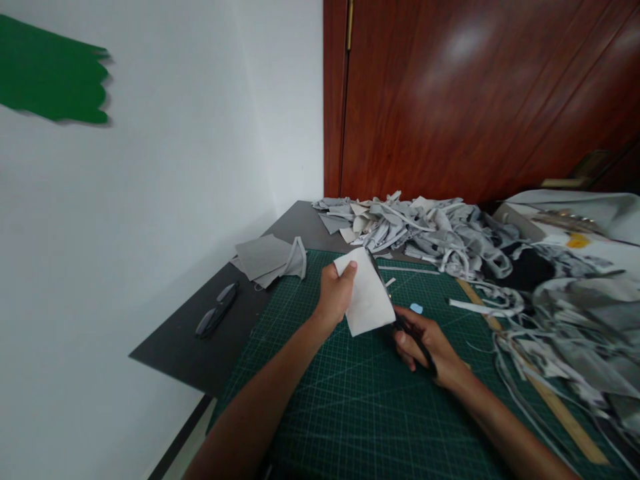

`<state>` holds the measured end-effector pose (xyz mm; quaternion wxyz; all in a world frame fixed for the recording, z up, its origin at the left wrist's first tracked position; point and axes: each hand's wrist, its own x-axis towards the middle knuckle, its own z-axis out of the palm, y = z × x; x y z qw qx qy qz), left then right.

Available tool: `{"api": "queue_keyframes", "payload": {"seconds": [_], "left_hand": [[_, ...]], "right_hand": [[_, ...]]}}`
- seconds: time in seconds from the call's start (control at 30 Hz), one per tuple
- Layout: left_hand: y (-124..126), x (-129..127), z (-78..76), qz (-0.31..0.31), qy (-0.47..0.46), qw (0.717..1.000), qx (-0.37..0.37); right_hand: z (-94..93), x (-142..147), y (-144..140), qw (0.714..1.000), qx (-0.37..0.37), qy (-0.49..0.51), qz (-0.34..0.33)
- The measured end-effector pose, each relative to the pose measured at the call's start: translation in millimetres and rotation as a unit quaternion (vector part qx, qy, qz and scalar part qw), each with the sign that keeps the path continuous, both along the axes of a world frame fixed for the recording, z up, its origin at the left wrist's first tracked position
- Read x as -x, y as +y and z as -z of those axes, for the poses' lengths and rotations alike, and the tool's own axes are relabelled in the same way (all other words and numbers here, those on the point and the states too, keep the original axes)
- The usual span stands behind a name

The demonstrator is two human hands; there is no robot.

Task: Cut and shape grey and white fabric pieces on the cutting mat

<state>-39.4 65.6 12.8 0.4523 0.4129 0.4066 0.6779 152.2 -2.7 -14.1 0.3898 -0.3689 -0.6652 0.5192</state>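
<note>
I see the cutting mat (360,400) lying on the tabletop (200,347) — a fabric piece (367,300) above its middle, scissors (400,320) just right of it, scrap pile (425,233) behind, folded cloth (270,259) and glasses (217,310) left, ruler (540,393) right.

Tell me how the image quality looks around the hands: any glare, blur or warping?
Head view: soft even light, no hard shadows; two glare patches on the wooden door; wide-angle warping bends the cutting mat grid; left hand, white piece and right hand with scissors reasonably sharp.
</note>
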Motion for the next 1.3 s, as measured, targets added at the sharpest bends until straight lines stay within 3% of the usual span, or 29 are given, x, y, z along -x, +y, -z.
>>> {"api": "queue_keyframes", "payload": {"seconds": [1.3], "left_hand": [[-1.6,0.2,-2.8,0.007,-0.014,1.0,0.01]], "right_hand": [[-3.3,-0.2,0.3,1.0,0.008,0.002,0.009]]}}
